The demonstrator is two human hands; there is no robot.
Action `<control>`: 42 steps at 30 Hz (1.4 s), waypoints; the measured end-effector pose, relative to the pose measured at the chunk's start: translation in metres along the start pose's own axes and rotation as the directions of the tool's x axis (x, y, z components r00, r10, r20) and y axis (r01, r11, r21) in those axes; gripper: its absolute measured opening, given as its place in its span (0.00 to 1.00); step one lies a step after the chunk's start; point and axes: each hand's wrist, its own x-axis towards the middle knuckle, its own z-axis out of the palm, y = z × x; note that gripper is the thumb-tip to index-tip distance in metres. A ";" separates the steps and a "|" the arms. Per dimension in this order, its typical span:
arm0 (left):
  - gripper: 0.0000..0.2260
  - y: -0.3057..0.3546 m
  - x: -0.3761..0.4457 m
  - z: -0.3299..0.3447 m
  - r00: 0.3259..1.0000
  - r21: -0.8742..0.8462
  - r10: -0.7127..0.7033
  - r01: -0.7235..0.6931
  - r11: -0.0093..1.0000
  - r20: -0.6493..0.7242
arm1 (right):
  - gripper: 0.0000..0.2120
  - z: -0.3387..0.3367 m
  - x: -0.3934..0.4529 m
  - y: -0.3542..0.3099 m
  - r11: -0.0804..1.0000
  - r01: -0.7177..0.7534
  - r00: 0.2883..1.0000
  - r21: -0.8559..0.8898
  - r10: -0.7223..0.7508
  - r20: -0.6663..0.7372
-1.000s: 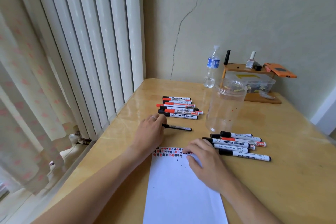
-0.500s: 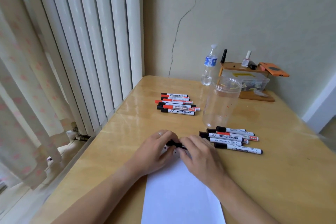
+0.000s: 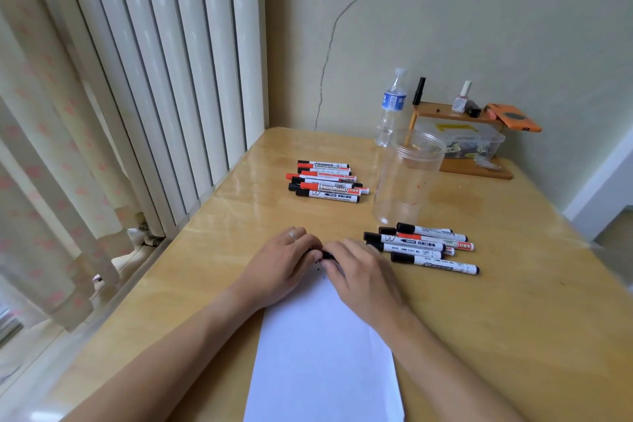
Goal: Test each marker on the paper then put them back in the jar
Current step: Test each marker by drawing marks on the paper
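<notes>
A thin black marker (image 3: 324, 254) is held between both hands over the top edge of the white paper (image 3: 322, 353). My left hand (image 3: 279, 265) grips its left end and my right hand (image 3: 363, 272) grips its right end; most of the marker is hidden by fingers. An empty clear plastic jar (image 3: 407, 178) stands upright behind them. Several red and black whiteboard markers (image 3: 327, 183) lie in a group left of the jar. Another group of markers (image 3: 424, 247) lies right of my hands.
A water bottle (image 3: 392, 110) stands by the wall. Beside it a small wooden shelf (image 3: 455, 115) carries a nail polish bottle and an orange case, over a clear storage box (image 3: 469, 142). A radiator and curtain flank the wooden table (image 3: 513, 284) on the left.
My left hand picked the thin black marker up from the table and brought it back over the paper's top edge. My right hand closed on its other end.
</notes>
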 end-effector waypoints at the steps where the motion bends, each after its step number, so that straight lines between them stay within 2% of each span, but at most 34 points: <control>1: 0.13 0.000 0.000 0.001 1.000 0.011 0.000 0.000 1.000 -0.001 | 0.07 0.001 0.000 0.000 1.000 -0.002 1.000 -0.011 0.002 -0.007; 5: 0.13 0.002 0.000 0.001 1.000 0.017 0.014 -0.014 1.000 -0.016 | 0.08 -0.002 -0.001 -0.003 1.000 -0.029 1.000 -0.005 0.029 -0.004; 9: 0.15 0.004 0.001 -0.001 1.000 0.045 0.009 -0.008 0.999 -0.022 | 0.11 -0.009 0.000 -0.008 0.996 -0.075 0.996 0.055 0.072 0.058; 16: 0.16 0.000 -0.002 0.000 1.000 0.050 -0.012 0.013 0.999 -0.027 | 0.09 -0.010 0.001 -0.005 0.991 -0.087 0.993 0.106 0.077 0.095; 21: 0.17 -0.002 -0.001 0.001 1.000 0.049 0.013 -0.012 0.999 -0.020 | 0.10 -0.011 0.001 -0.004 0.992 -0.114 0.991 0.061 0.109 0.080; 27: 0.15 -0.001 -0.002 0.000 0.996 0.065 -0.001 0.007 0.998 -0.092 | 0.11 -0.011 0.000 -0.005 0.991 -0.126 0.991 -0.038 0.127 0.027; 29: 0.12 -0.002 -0.002 -0.001 0.989 0.071 -0.050 0.061 0.996 -0.139 | 0.11 -0.007 0.001 -0.001 0.987 -0.160 0.987 -0.030 0.161 0.017; 32: 0.07 -0.010 0.002 -0.003 0.949 -0.006 -0.230 0.234 0.972 -0.215 | 0.15 -0.003 0.002 0.003 0.980 -0.197 0.980 0.027 0.198 -0.017; 36: 0.06 -0.027 0.011 -0.003 0.933 0.070 -0.334 0.345 0.936 -0.131 | 0.27 -0.005 0.002 0.004 0.983 -0.168 0.986 0.072 0.169 0.001; 38: 0.08 -0.034 0.018 -0.005 0.931 0.119 -0.353 0.363 0.924 -0.097 | 0.26 -0.007 0.003 0.007 0.983 -0.136 0.990 0.124 0.139 -0.011; 42: 0.09 -0.045 0.021 -0.003 0.938 0.152 -0.347 0.345 0.926 -0.016 | 0.22 -0.010 0.002 0.011 0.905 -0.140 0.986 0.401 0.165 -0.028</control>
